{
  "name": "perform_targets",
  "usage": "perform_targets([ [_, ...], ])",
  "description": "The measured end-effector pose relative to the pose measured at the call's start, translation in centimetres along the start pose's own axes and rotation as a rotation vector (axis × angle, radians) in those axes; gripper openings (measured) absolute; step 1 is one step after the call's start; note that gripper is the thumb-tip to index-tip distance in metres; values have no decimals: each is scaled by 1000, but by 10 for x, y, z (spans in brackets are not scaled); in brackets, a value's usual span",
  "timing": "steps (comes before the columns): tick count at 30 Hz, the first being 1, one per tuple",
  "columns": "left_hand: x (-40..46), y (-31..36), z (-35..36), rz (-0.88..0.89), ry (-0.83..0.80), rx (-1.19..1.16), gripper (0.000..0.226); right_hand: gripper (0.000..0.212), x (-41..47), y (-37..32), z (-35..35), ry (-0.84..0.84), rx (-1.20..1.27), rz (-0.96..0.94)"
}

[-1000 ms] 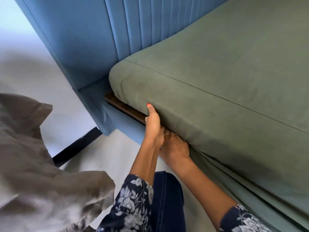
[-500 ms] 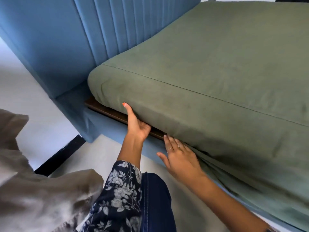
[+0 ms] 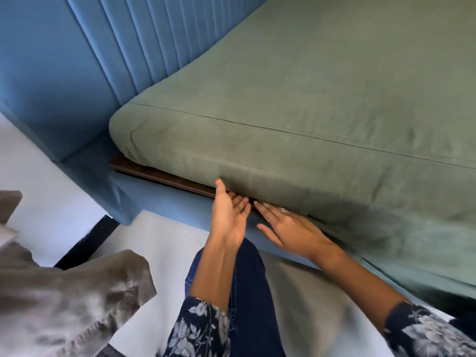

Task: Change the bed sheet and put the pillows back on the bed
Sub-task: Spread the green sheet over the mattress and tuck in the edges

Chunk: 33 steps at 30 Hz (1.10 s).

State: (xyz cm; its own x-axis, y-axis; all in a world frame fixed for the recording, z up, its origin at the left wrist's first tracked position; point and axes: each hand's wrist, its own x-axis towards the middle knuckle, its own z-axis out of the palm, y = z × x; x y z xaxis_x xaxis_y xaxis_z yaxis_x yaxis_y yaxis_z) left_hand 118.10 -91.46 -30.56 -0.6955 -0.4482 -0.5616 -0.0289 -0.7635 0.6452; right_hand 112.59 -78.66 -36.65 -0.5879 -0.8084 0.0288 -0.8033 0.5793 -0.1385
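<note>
Green sheet (image 3: pixel 322 104) fitted over near corner; left hand (image 3: pixel 228 215) and right hand (image 3: pixel 291 228), both flat, gripping nothing, tucking lower edge. Pillows not yet returned.

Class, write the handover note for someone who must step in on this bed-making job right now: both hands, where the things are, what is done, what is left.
Left hand: open, palm up, fingers at the lower edge of the green sheet, thumb touching it.
Right hand: open, palm down, fingertips at the gap under the mattress.
Done: green sheet covers the mattress top and the corner by the blue headboard.
Left: further right the sheet hangs loose over the bed frame; tuck it in. No pillows are on the visible part of the bed. Grey cloth lies bunched at lower left.
</note>
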Motion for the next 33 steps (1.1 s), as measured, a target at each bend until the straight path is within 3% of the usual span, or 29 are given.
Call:
perform_targets([
  [4,-11,-25,3,-68,-70,-87,87,76,-40,-5,4,163,19,169],
  [10,5,-36,23,-80,-165,-129,99,101,-36,7,-4,80,44,472],
  [13,10,-39,25,-73,-199,-50,98,111,-30,18,-9,119,-18,416],
  [17,7,-39,19,-101,-176,15,106,68,-53,41,-13,22,90,131],
  [19,0,-44,21,-104,-165,-85,105,69,-66,50,-20,29,38,58],
  [24,-15,-74,31,-85,-136,-273,96,68,-114,40,-3,241,-101,291],
  [29,-9,-74,35,-72,-158,-176,87,82,-96,47,-1,290,-194,555],
  [31,-14,-74,35,-73,-129,-65,84,84,-88,55,-6,241,-174,591],
  [33,-22,-76,37,-57,-92,28,86,85,-103,65,-7,200,-161,476],
])
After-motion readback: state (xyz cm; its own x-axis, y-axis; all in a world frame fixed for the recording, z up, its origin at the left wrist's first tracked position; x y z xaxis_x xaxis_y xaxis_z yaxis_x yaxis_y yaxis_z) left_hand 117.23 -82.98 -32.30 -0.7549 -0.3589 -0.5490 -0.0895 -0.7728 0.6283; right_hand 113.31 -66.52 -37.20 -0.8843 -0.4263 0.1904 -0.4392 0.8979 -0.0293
